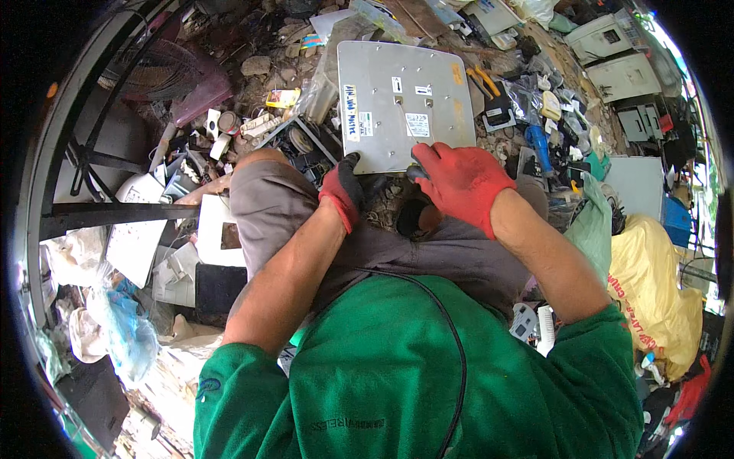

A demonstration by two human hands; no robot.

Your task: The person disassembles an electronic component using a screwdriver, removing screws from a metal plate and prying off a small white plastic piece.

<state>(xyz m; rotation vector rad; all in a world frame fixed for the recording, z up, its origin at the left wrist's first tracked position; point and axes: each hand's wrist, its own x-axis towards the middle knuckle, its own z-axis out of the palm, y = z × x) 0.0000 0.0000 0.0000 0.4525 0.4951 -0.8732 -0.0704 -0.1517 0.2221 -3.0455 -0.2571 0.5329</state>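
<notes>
A flat grey metal panel (382, 73) with rounded corners, small screws, stickers and two small connectors lies tilted in front of my knees. My left hand (343, 191), in a red glove with dark fingers, grips its near left corner, thumb on top. In a matching glove, my right hand (462, 182) is closed at the near edge, right of the middle, fingers curled over the metal. A thin line runs from near one connector toward these fingers; whether it is a wire or a tool I cannot make out.
Scrap covers the ground all round. Orange-handled pliers (486, 80) and a blue tool-like piece (539, 147) lie to the right of the panel. A yellow bag (654, 287) stands at the right. A dark metal frame (115, 218) rises at the left, by white plastic housings.
</notes>
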